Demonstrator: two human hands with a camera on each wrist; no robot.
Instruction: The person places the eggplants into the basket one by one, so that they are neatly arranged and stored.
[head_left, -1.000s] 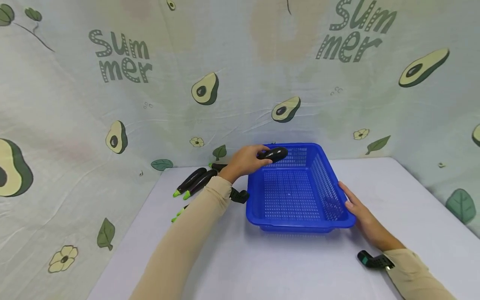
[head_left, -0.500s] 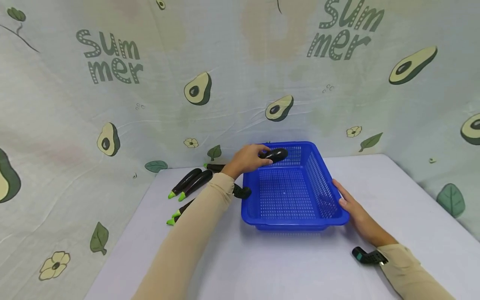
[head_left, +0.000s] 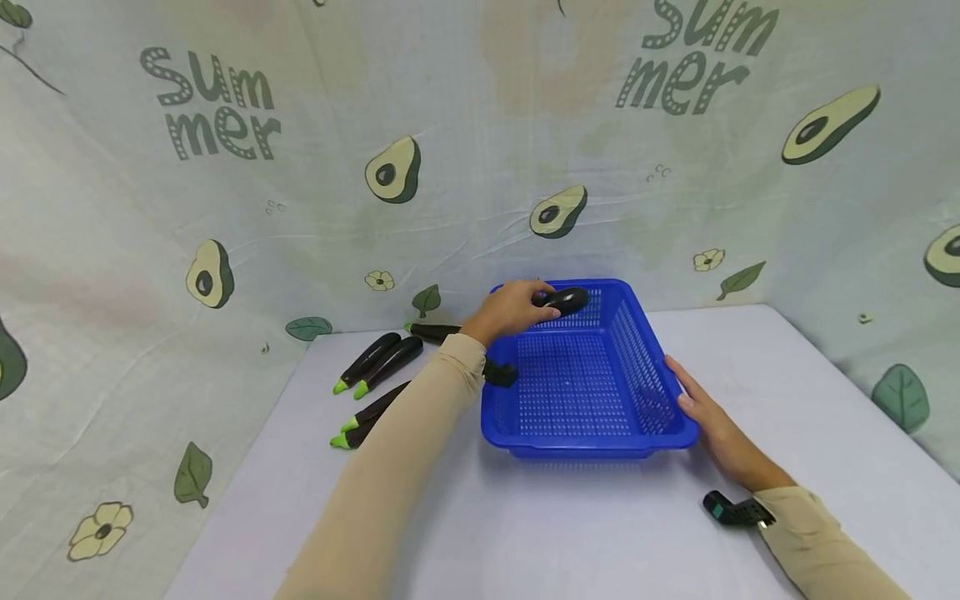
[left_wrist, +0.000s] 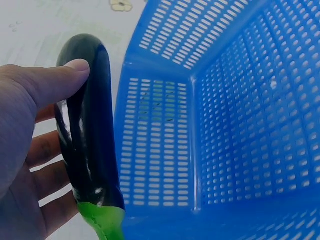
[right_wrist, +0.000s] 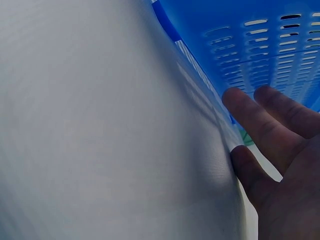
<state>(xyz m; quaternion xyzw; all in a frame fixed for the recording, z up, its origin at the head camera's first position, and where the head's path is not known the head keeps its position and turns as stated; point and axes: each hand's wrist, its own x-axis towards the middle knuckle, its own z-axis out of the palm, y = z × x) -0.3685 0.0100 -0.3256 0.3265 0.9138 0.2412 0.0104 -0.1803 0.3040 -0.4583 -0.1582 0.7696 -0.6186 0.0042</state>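
Note:
A glossy dark purple eggplant [left_wrist: 92, 125] with a green stem end is gripped by my left hand [head_left: 513, 308]; the thumb presses on one side and the fingers pass behind. In the head view that eggplant [head_left: 568, 301] hangs over the back left part of a blue plastic basket [head_left: 577, 387], whose slotted inside shows no contents. At the basket's right side, my right hand [head_left: 708, 417] rests against the rim with the thumb at its edge. The right wrist view shows the fingers [right_wrist: 265, 125] fairly straight and spread beside the basket's outer wall [right_wrist: 260, 45].
Several more eggplants lie on the white table [head_left: 480, 525] left of the basket: a pair [head_left: 390, 367] at the far left, one [head_left: 435, 332] at the back, others [head_left: 375, 410] partly behind my left sleeve. A printed cloth [head_left: 465, 125] hangs behind the table.
My left hand has moved slightly right with the eggplant, further over the basket. The right hand keeps its place on the basket. The head view has shifted a little.

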